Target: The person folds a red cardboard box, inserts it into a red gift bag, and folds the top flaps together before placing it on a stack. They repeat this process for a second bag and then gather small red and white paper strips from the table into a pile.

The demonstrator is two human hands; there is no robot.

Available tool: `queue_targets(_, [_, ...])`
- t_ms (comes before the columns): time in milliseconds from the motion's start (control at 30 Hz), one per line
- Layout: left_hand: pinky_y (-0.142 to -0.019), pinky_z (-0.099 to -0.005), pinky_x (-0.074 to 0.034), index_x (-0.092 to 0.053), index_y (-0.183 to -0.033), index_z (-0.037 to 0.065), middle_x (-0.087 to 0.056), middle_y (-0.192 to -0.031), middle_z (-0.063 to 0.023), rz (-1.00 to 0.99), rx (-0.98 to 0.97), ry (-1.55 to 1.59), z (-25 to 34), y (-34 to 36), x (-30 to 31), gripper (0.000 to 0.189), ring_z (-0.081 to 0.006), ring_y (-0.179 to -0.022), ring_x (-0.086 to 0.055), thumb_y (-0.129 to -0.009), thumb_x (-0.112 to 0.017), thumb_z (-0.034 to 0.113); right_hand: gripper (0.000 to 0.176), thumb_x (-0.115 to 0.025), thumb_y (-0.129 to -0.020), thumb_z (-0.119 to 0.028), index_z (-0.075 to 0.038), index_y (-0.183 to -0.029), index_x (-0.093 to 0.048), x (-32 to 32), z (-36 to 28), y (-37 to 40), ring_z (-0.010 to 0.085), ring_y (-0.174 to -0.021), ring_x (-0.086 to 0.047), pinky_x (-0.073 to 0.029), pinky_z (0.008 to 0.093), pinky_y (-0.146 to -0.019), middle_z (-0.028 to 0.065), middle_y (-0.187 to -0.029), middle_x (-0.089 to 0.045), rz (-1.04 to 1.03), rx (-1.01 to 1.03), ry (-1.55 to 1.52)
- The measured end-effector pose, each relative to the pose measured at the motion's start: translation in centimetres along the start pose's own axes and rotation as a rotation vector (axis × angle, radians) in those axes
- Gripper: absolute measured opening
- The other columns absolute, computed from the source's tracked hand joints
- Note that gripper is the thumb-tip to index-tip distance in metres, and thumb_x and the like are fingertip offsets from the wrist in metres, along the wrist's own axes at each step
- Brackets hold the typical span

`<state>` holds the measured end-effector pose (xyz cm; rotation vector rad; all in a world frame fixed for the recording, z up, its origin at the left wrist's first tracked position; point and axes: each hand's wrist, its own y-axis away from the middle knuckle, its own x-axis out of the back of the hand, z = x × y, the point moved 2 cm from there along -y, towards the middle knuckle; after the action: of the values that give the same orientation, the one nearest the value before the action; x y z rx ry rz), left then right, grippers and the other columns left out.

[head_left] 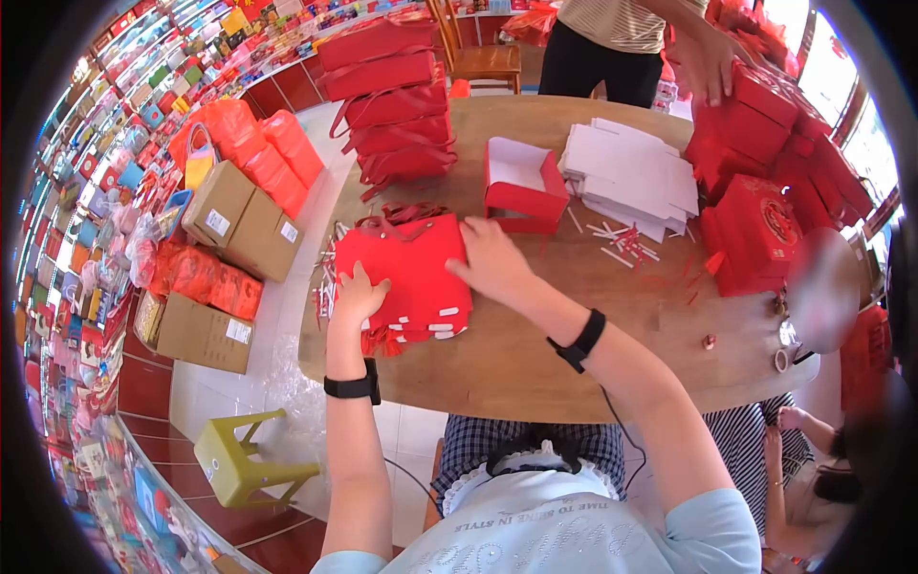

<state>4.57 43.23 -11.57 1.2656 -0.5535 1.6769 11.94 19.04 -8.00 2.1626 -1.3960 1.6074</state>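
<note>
A stack of flat red folded pieces (pixel 411 263), seemingly gift boxes or bags, lies before me on the wooden table. Dark red ribbons (pixel 402 225) cross its far edge, and white tabs show along its near edge. My left hand (pixel 359 295) rests on the left part of the stack with fingers spread. At the upper right edge of the stack is my right hand (pixel 492 256), its fingers apart and touching the side. Beyond it stands an open red box (pixel 547 196) with a white inside. Both wrists wear black bands.
Stacked red boxes with ribbons (pixel 397 105) stand at the far left of the wooden table (pixel 535 335). White flat card sheets (pixel 631 172) and scattered small sticks (pixel 622 244) lie right of centre. Red boxes (pixel 751 234) fill the right, where another person's hand (pixel 708 72) reaches. A green stool (pixel 249 459) stands left.
</note>
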Motion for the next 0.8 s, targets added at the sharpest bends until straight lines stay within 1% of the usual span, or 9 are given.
queue_targets(100, [-0.105,-0.0467,-0.022,-0.012,-0.139,0.001,-0.011,-0.134,-0.042,-0.092,0.11,-0.034,-0.3,0.7,0.1,0.091,-0.0545,-0.126,-0.015,-0.075,-0.057,0.048,0.083,-0.06,-0.076,-0.048,0.017,-0.122,-0.034,-4.5,-1.2,1.0,0.0416,-0.126,-0.025,-0.027,0.0475,-0.102,0.0322,-0.135,-0.022,-0.455,-0.294,0.087])
queue_targets(333, [-0.103,-0.0431,-0.028,-0.02,-0.134,-0.008,-0.026,-0.131,-0.0383,0.076,0.016,0.269,-1.7,-0.3,0.2,0.085,-0.0465,-0.125,-0.028,-0.076,-0.06,0.04,0.083,-0.057,-0.08,-0.045,0.017,-0.127,-0.027,-4.3,-3.0,1.7,0.0427,-0.13,-0.016,-0.021,0.0447,-0.106,0.033,-0.139,-0.013,-0.253,-0.307,0.161])
queue_targets(400, [-0.102,-0.0419,-0.029,-0.023,-0.132,-0.009,-0.03,-0.129,-0.0368,0.075,-0.038,0.341,-2.0,-0.3,0.4,0.083,-0.0442,-0.124,-0.031,-0.075,-0.061,0.038,0.064,-0.06,-0.083,-0.025,0.011,-0.128,-0.032,-3.4,-3.7,1.6,0.0335,-0.123,-0.036,-0.034,0.0378,-0.099,0.028,-0.134,-0.033,0.063,-0.208,-0.202])
queue_targets(433, [-0.102,-0.0407,-0.029,-0.025,-0.13,-0.011,-0.034,-0.128,-0.0353,0.071,-0.083,0.409,-2.1,-0.1,0.5,0.08,-0.042,-0.123,-0.033,-0.075,-0.061,0.035,0.064,-0.06,-0.083,-0.025,0.011,-0.128,-0.032,-3.1,-3.8,1.3,0.0335,-0.123,-0.036,-0.034,0.0378,-0.099,0.028,-0.134,-0.033,0.066,-0.207,-0.199])
queue_targets(500, [-0.102,-0.0409,-0.028,-0.026,-0.13,-0.011,-0.035,-0.128,-0.0339,0.171,-0.088,0.383,-1.9,1.1,1.8,0.078,-0.0414,-0.123,-0.033,-0.076,-0.062,0.032,0.049,-0.058,-0.083,-0.005,0.003,-0.127,-0.038,-2.2,-4.4,0.8,0.0202,-0.102,-0.056,-0.044,0.0292,-0.085,0.0182,-0.114,-0.056,0.035,-0.329,-1.059])
queue_targets(533, [-0.103,-0.0412,-0.027,-0.027,-0.129,-0.01,-0.036,-0.128,-0.0325,0.276,-0.095,0.356,-1.5,1.8,2.9,0.075,-0.0408,-0.123,-0.033,-0.076,-0.063,0.028,0.036,-0.056,-0.083,0.001,0.001,-0.118,-0.049,-1.0,-5.1,0.9,0.0113,-0.081,-0.061,-0.048,0.0244,-0.073,0.0099,-0.09,-0.066,0.199,-0.277,-1.014])
queue_targets(600, [-0.104,-0.0419,-0.025,-0.029,-0.131,-0.006,-0.038,-0.128,-0.029,0.738,-0.326,0.308,2.0,7.2,7.3,0.071,-0.0391,-0.122,-0.034,-0.076,-0.065,0.023,0.031,-0.059,-0.081,-0.001,0.001,-0.111,-0.054,2.8,-5.9,1.1,0.0124,-0.08,-0.062,-0.048,0.0252,-0.072,0.0113,-0.087,-0.066,0.162,-0.265,-0.995])
queue_targets(667, [-0.104,-0.0419,-0.025,-0.035,-0.13,0.0,-0.042,-0.128,-0.0229,0.869,-0.569,0.319,7.1,12.9,12.3,0.067,-0.0356,-0.122,-0.036,-0.074,-0.067,0.018,0.016,-0.066,-0.076,-0.006,0.003,-0.09,-0.063,6.0,-5.8,1.9,0.0123,-0.073,-0.063,-0.049,0.0255,-0.069,0.0112,-0.079,-0.066,0.132,-0.181,-0.947])
queue_targets(800, [-0.099,-0.0367,-0.032,-0.045,-0.124,0.004,-0.049,-0.123,-0.0142,0.592,-0.759,0.348,11.4,16.8,13.6,0.059,-0.0287,-0.118,-0.044,-0.073,-0.068,0.02,0.016,-0.069,-0.073,-0.009,0.002,-0.084,-0.064,13.0,-6.5,4.3,0.0137,-0.069,-0.062,-0.048,0.0252,-0.066,0.0107,-0.075,-0.065,-0.05,-0.114,-0.748])
